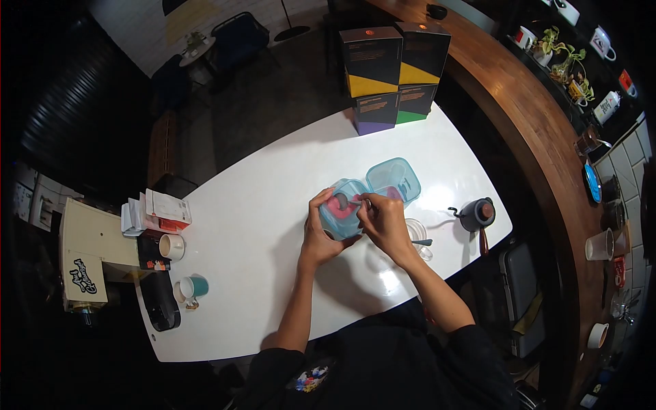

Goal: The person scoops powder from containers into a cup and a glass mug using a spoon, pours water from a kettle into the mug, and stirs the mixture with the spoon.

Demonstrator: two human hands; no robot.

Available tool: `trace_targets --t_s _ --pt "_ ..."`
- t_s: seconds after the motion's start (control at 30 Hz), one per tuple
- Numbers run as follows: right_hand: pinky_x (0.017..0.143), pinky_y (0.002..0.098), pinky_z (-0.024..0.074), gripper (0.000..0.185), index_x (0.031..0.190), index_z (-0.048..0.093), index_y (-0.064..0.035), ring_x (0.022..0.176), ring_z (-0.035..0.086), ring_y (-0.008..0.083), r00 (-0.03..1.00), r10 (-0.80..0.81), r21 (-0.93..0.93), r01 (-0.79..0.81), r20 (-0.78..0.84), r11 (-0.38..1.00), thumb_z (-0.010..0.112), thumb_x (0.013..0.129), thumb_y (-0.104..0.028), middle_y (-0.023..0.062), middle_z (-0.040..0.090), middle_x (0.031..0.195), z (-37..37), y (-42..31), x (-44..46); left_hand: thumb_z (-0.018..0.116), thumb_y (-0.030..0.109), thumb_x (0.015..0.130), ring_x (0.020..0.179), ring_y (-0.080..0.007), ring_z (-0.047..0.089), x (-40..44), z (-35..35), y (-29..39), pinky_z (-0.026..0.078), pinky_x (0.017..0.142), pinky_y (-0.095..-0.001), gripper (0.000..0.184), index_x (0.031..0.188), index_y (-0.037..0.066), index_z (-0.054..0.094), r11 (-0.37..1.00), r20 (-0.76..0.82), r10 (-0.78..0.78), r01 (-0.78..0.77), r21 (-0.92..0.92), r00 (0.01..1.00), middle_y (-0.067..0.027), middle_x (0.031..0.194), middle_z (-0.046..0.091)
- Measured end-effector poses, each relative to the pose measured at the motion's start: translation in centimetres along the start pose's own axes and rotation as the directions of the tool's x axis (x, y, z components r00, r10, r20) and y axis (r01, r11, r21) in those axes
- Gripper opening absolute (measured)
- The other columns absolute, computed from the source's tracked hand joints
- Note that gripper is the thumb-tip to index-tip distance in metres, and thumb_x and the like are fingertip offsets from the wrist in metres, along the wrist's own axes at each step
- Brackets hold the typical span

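Observation:
A translucent blue plastic container [341, 227] with pink stuff [335, 208] inside is tilted in my left hand [319, 232]. My left fingers and thumb wrap round its side and base. My right hand [384, 222] pinches the handle of a spoon [346, 201] whose head is in the container's mouth. The container's blue lid [400, 172] lies on the table just beyond, with some pink showing at its lower part. Close to my right wrist stands a clear glass vessel [415, 227], partly hidden, with a dark-handled utensil [423, 242] at it.
A dark gooseneck kettle [476, 215] stands on the white table [256, 198] at the right. Several black boxes [372, 61] are stacked at the far edge. On the left are a cream machine [85, 249], a white cup [171, 247], a teal mug [195, 285] and packets [166, 206].

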State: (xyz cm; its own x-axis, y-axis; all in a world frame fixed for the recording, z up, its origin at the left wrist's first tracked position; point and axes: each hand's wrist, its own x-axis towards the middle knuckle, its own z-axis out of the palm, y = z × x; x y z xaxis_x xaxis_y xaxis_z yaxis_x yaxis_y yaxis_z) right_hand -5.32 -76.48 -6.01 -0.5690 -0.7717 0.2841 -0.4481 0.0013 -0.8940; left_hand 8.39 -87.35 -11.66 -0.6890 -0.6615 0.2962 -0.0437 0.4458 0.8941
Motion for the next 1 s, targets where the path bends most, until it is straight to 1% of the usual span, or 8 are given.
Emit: trace_targets --t_s 0.23,0.3,0.33,0.43,0.5,0.53,0.93,1.0 --pt "0.058 0.0372 0.0506 0.017 0.097 0.069 0.0098 0.060 0.066 0.0288 1.000 0.001 -0.033 -0.001 0.013 0.999 0.066 0.086 -0.002 0.0224 0.066 0.071 0.0 0.0 0.0 0.099 0.021 0.055 0.134 -0.0367 0.050 0.0 -0.1 0.0 0.043 0.112 -0.0446 0.106 0.141 0.008 0.037 1.000 0.010 0.001 -0.001 -0.015 1.000 -0.0211 0.145 0.047" --pt "0.060 0.0371 0.0510 0.018 0.099 0.069 0.0101 0.062 0.066 0.0292 1.000 -0.006 -0.036 0.006 0.002 0.999 0.065 0.086 -0.002 0.0230 0.066 0.074 0.1 0.3 0.0 0.098 0.010 0.059 0.132 -0.0298 0.051 0.0 -0.2 0.0 0.047 0.110 -0.0440 0.109 0.145 0.009 0.030 0.998 0.029 0.049 -0.050 0.049 0.998 -0.0158 0.145 0.045" --pt "0.060 0.0371 0.0510 0.018 0.099 0.069 0.0101 0.062 0.066 0.0292 1.000 -0.005 -0.037 0.005 0.001 0.999 0.065 0.086 -0.002 0.0230 0.066 0.074 0.1 0.4 -0.1 0.098 0.010 0.059 0.132 -0.0298 0.051 0.0 -0.2 0.0 0.047 0.110 -0.0440 0.109 0.145 0.009 0.030 0.998 0.030 0.049 -0.050 0.048 0.998 -0.0158 0.145 0.045" --pt "0.060 0.0368 0.0510 0.020 0.102 0.069 0.0102 0.062 0.066 0.0293 1.000 0.000 -0.013 0.000 -0.022 1.000 0.065 0.086 -0.002 0.0230 0.066 0.073 0.2 0.5 -0.1 0.098 0.010 0.059 0.132 -0.0298 0.051 0.0 -0.1 -0.1 0.046 0.110 -0.0443 0.109 0.144 0.009 0.031 1.000 0.033 0.021 -0.022 0.022 0.999 -0.0157 0.145 0.045" --pt "0.060 0.0370 0.0510 0.022 0.103 0.069 0.0106 0.061 0.066 0.0291 1.000 0.004 0.000 -0.004 -0.015 1.000 0.065 0.086 -0.002 0.0231 0.066 0.073 0.3 0.4 0.0 0.099 0.020 0.055 0.134 -0.0365 0.050 0.1 -0.1 -0.3 0.043 0.112 -0.0443 0.105 0.140 0.007 0.038 1.000 -0.001 0.020 -0.020 -0.023 1.000 -0.0212 0.145 0.047" --pt "0.060 0.0370 0.0510 0.022 0.103 0.069 0.0106 0.061 0.066 0.0291 1.000 0.003 -0.001 -0.003 -0.014 1.000 0.065 0.086 -0.002 0.0231 0.066 0.073 0.4 0.5 0.0 0.099 0.020 0.055 0.134 -0.0365 0.050 0.1 0.0 -0.2 0.043 0.112 -0.0443 0.105 0.140 0.007 0.038 1.000 -0.002 0.020 -0.020 -0.024 1.000 -0.0212 0.145 0.047" --pt "0.054 0.0314 0.0513 0.021 0.105 0.069 0.0109 0.056 0.068 0.0186 0.997 0.064 0.117 -0.068 0.033 0.991 0.059 0.095 -0.005 0.0153 0.066 0.063 0.6 0.0 0.0 0.100 0.017 0.053 0.134 -0.0346 0.051 0.1 0.0 -0.3 0.043 0.112 -0.0428 0.106 0.138 0.006 0.039 0.997 -0.009 0.048 -0.048 -0.053 0.999 -0.0193 0.145 0.048" --pt "0.052 0.0300 0.0511 0.023 0.106 0.068 0.0112 0.057 0.068 0.0161 0.987 0.157 0.166 -0.160 0.031 0.973 0.057 0.098 -0.007 0.0130 0.066 0.062 0.4 0.0 0.0 0.099 0.016 0.052 0.133 -0.0347 0.051 0.0 -0.1 -0.4 0.043 0.112 -0.0429 0.106 0.139 0.007 0.038 0.999 -0.005 0.026 -0.026 -0.042 1.000 -0.0195 0.144 0.048"
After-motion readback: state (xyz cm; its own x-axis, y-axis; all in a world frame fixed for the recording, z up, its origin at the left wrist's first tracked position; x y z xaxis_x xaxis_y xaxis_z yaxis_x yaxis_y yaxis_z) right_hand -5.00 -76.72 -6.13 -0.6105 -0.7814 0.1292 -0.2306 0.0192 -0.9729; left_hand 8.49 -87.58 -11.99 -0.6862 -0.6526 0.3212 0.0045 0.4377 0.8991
